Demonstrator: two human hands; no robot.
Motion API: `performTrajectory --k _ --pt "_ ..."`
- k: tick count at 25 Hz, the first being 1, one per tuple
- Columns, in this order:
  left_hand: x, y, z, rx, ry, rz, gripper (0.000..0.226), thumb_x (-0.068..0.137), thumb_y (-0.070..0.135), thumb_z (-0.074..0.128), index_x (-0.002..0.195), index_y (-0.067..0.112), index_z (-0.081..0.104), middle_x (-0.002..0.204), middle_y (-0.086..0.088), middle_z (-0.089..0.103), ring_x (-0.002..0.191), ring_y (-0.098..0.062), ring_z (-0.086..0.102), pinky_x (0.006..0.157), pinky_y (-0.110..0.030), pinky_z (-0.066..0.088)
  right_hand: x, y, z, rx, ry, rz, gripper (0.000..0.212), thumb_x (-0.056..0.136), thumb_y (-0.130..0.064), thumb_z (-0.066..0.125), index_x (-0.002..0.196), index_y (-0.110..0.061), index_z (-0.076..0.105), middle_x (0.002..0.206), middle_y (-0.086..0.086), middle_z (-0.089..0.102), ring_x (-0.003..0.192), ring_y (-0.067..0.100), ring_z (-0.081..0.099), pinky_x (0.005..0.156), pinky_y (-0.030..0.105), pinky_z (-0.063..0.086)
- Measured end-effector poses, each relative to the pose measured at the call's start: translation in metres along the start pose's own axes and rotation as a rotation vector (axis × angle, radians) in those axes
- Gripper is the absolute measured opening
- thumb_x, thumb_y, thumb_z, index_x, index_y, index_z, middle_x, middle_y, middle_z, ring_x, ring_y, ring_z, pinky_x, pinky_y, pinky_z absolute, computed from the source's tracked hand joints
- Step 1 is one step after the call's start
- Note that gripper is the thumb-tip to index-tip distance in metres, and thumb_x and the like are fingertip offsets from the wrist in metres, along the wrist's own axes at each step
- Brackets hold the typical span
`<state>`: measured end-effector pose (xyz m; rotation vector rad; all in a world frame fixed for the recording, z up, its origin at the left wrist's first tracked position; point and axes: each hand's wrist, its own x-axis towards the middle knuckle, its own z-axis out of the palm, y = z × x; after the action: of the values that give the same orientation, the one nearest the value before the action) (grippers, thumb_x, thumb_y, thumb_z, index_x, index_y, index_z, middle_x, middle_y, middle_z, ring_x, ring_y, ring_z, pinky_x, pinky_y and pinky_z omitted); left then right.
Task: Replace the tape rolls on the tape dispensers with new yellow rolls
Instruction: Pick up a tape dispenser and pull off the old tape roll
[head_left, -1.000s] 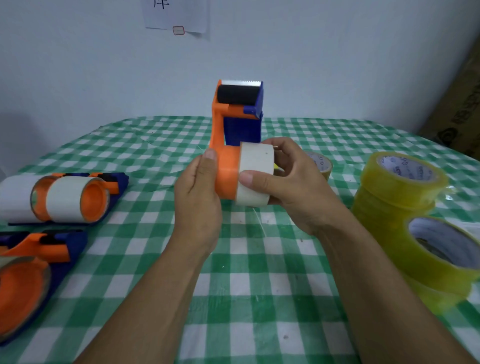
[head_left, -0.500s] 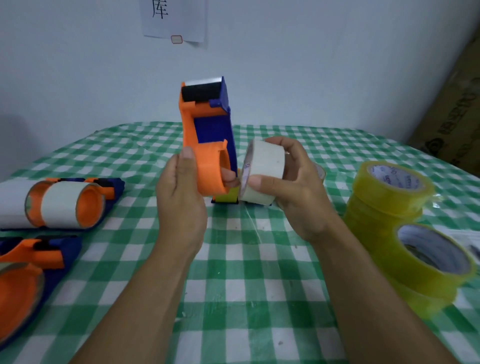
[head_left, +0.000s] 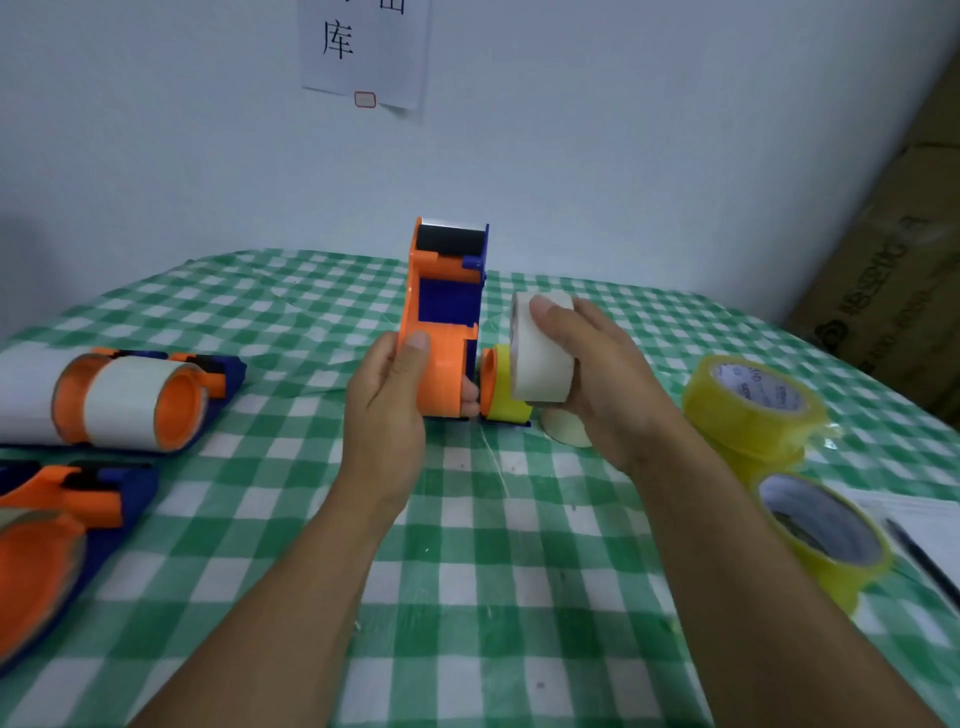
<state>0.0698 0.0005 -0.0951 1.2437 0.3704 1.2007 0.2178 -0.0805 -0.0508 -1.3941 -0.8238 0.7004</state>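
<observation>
My left hand (head_left: 387, 410) grips the orange hub of an orange and blue tape dispenser (head_left: 444, 317), held upright above the table. The hub is bare. My right hand (head_left: 597, 374) holds a white tape roll (head_left: 537, 358) just right of the dispenser, clear of the hub. Behind that roll lies another dispenser with a yellow roll (head_left: 501, 387) on its orange hub. Two yellow rolls are stacked at the right (head_left: 753, 405), and a third yellow roll (head_left: 826, 535) lies nearer me.
Two more orange and blue dispensers lie at the left: one with a white roll (head_left: 130, 400), one at the near left edge (head_left: 47, 551). A pale roll (head_left: 563, 428) sits under my right hand. The green checked tablecloth (head_left: 467, 597) covers the table. Cardboard boxes (head_left: 883, 291) stand at the far right.
The white roll has come off the dispenser's orange hub. My right hand has carried it to the right, away from the dispenser, and my left hand keeps its hold on the hub.
</observation>
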Motion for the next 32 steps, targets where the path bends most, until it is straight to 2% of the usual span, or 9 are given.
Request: performTrajectory --k 1,3,5,7,10,14,16,19,32 --pt "0.000 -0.001 0.000 -0.025 -0.015 -0.010 0.024 0.106 0.019 0.042 0.096 0.008 0.061 0.066 -0.006 0.070 0.061 -0.021 0.068 0.063 -0.031 0.056 -0.001 -0.007 -0.001 -0.064 0.019 0.013 0.034 0.090 -0.043 0.072 0.119 -0.030 0.060 0.116 -0.001 0.066 0.097 0.018 0.070 0.082 0.038 0.061" --pt "-0.001 -0.002 0.001 -0.102 -0.081 -0.036 0.017 0.102 0.014 0.045 0.099 0.008 0.061 0.069 -0.011 0.070 0.064 -0.026 0.067 0.066 -0.035 0.056 -0.001 -0.016 -0.005 -0.195 0.062 0.041 0.058 0.083 -0.039 0.079 0.132 -0.024 0.053 0.121 -0.004 0.060 0.100 0.019 0.067 0.085 0.041 0.060" --pt "-0.005 -0.003 0.005 -0.172 -0.153 -0.064 0.021 0.091 0.014 0.046 0.105 0.006 0.060 0.073 -0.015 0.070 0.068 -0.029 0.068 0.068 -0.037 0.057 0.001 -0.024 -0.007 -0.283 0.134 0.045 0.081 0.078 -0.039 0.084 0.144 -0.017 0.043 0.125 -0.004 0.056 0.101 0.018 0.063 0.088 0.044 0.058" --pt "-0.006 -0.004 0.006 -0.182 -0.167 -0.076 0.028 0.087 0.015 0.045 0.109 0.006 0.059 0.076 -0.015 0.071 0.072 -0.030 0.069 0.071 -0.038 0.058 0.004 -0.031 -0.012 -0.394 0.190 0.030 0.076 0.076 -0.042 0.086 0.135 -0.011 0.050 0.119 0.002 0.058 0.097 0.017 0.062 0.083 0.041 0.059" --pt "-0.004 -0.006 0.003 -0.173 -0.169 -0.074 0.030 0.088 0.017 0.046 0.114 0.008 0.059 0.081 -0.014 0.073 0.078 -0.032 0.069 0.077 -0.042 0.056 0.016 -0.041 -0.025 -0.515 0.240 0.018 0.055 0.076 -0.045 0.085 0.111 -0.015 0.055 0.107 0.002 0.059 0.097 0.022 0.063 0.086 0.047 0.060" --pt "-0.006 -0.006 0.003 -0.191 -0.202 -0.072 0.027 0.095 0.012 0.045 0.118 0.009 0.057 0.082 -0.014 0.073 0.078 -0.030 0.070 0.075 -0.038 0.057 0.038 -0.043 -0.040 -0.856 0.227 0.040 0.058 0.075 -0.047 0.082 0.114 -0.015 0.054 0.115 0.006 0.056 0.104 0.028 0.060 0.091 0.049 0.057" --pt "-0.007 -0.005 0.005 -0.197 -0.225 -0.062 0.025 0.100 0.006 0.040 0.118 0.007 0.057 0.081 -0.013 0.073 0.077 -0.029 0.071 0.074 -0.036 0.057 0.048 -0.036 -0.045 -0.990 0.234 0.053 0.059 0.072 -0.042 0.083 0.115 -0.012 0.056 0.115 0.010 0.058 0.105 0.030 0.059 0.092 0.050 0.056" --pt "-0.007 -0.006 0.006 -0.196 -0.232 -0.075 0.025 0.102 0.002 0.037 0.115 0.007 0.058 0.079 -0.013 0.073 0.076 -0.028 0.071 0.074 -0.036 0.058 0.058 -0.022 -0.052 -1.003 0.269 0.078 0.058 0.068 -0.034 0.088 0.111 -0.008 0.060 0.112 0.013 0.062 0.106 0.032 0.060 0.086 0.047 0.055" --pt "-0.007 -0.009 0.005 -0.179 -0.220 -0.099 0.026 0.102 0.001 0.036 0.116 0.008 0.057 0.078 -0.012 0.073 0.074 -0.027 0.071 0.077 -0.040 0.058 0.069 -0.007 -0.061 -0.993 0.273 0.066 0.060 0.065 -0.039 0.090 0.111 -0.011 0.063 0.109 0.009 0.062 0.105 0.031 0.058 0.089 0.049 0.057"
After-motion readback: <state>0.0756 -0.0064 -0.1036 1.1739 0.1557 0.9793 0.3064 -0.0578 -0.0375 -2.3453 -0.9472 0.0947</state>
